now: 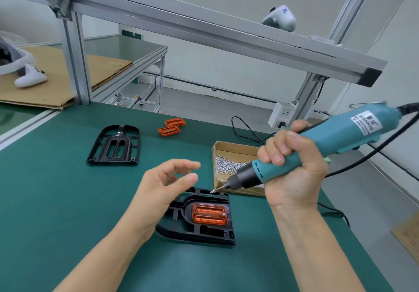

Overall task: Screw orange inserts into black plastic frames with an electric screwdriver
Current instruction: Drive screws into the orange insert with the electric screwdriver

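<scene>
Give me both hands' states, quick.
Left hand: open, fingers loosely curled, holding nothing, above the frame.
Right hand: gripping the screwdriver.

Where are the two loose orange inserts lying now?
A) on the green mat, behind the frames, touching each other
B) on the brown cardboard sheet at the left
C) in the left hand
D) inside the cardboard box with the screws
A: the two loose orange inserts lie side by side on the green mat, beyond the empty black frame and away from the cardboard box that holds the screws.
</scene>
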`<state>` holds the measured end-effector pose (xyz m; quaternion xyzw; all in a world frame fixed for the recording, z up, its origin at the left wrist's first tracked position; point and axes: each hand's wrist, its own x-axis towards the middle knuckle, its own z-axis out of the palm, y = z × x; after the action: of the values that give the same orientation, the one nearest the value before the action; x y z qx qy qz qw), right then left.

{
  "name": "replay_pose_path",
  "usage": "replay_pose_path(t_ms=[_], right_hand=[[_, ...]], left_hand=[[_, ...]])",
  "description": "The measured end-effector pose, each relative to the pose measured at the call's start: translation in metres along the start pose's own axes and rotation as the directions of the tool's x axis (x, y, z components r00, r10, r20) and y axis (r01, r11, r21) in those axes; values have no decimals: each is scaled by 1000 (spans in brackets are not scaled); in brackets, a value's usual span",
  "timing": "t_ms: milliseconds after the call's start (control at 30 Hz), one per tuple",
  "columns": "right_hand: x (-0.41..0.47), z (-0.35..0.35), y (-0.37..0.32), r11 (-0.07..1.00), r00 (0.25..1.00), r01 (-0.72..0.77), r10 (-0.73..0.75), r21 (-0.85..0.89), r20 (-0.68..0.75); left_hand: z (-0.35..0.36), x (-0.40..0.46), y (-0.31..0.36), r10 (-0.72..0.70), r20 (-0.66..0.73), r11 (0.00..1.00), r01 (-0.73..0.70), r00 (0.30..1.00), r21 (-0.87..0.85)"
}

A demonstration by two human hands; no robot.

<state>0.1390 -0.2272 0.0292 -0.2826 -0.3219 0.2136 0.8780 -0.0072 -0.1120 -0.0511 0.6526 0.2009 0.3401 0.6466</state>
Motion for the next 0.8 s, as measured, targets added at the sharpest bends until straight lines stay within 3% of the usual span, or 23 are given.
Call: replay_pose_path(t_ms=[67,133,200,267,400,800], right_hand=[[-1,0,9,998,999,-46,46,-35,6],[-1,-1,20,993,995,-97,98,-66,14],[-2,0,31,985,990,-137,141,-109,29],[-2,1,39,974,986,-155,164,-166,41],[-1,2,50,954,977,-185,205,-237,63],[1,0,66,921,966,-212,247,-327,72]], left_hand=[[-13,-2,-4,2,-63,975,12,998,220],[-19,-5,-10,9,61,893,-35,998,449],[-18,-7,-17,-31,202,745,-113,979,657],[-17,-7,-25,-66,244,630,-149,967,762],[-16,-5,-33,-91,239,549,-151,967,822],[-17,-3,-41,-26,255,565,-196,967,801]])
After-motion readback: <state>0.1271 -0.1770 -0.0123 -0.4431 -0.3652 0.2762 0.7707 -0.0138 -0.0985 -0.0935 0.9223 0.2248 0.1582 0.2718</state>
